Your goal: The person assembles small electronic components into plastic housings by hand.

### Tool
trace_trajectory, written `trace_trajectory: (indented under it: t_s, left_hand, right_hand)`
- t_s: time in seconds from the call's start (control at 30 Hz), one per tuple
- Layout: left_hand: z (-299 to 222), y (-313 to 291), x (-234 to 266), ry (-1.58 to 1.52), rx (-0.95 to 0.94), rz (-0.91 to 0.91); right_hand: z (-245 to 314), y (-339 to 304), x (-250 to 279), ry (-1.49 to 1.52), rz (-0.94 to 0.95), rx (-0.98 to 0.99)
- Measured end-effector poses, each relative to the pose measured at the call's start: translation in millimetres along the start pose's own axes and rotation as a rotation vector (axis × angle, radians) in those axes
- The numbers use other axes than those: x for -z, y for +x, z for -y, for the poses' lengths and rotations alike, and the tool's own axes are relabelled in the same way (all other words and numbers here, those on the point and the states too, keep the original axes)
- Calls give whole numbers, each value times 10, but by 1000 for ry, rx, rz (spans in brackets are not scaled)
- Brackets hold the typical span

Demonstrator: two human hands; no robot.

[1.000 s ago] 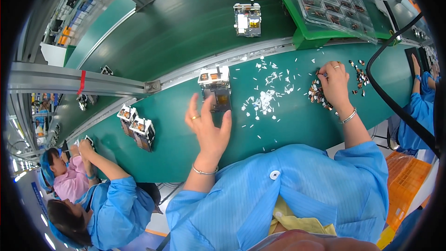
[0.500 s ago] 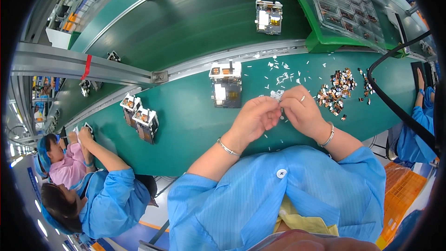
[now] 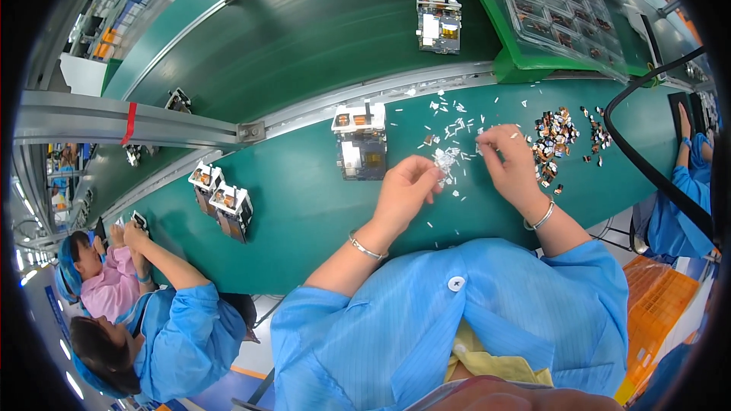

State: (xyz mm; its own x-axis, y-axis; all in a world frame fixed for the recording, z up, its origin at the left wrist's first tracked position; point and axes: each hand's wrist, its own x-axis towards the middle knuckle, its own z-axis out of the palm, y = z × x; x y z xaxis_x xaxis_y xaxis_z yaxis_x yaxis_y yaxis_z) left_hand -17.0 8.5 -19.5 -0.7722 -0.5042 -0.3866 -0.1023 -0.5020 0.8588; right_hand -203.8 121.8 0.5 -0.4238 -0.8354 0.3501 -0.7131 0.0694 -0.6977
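Over the green bench my left hand (image 3: 411,189) is closed, thumb and forefinger nearly together beside a heap of small white slips (image 3: 445,161). Whatever its fingertips pinch is too small to name. My right hand (image 3: 512,166) is also closed, its fingertips pinching something tiny near the scattered white strips (image 3: 457,128). To its right lies a pile of small copper, black and white parts (image 3: 554,137). A black electronic unit with a white frame on top (image 3: 362,146) rests left of my left hand.
Two similar units (image 3: 231,209) stand farther left; another unit (image 3: 439,27) is on the far green surface. A clear compartment tray (image 3: 560,19) sits on a green stand (image 3: 525,67). A black cable (image 3: 647,160) arcs at right. Co-workers (image 3: 171,335) sit at the left.
My hands were together at the fingertips and have come apart. The right has moved right and slightly up, the left slightly left. The view has shifted a little.
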Motion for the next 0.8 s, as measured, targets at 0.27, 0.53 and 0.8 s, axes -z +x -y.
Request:
trace_trajectory:
  t_s: [0.27,0.53,0.8]
  left_hand:
    - [4,-334,47,187,-107,-81]
    - [0,-429,64,154,-114,-131]
    - [-87,-378,-124,692,-463,-198]
  right_hand:
    - [202,281,-434,-323,176,16]
    - [-119,143,21,-406,24,-92]
    - [261,-108,159,12,34,-35]
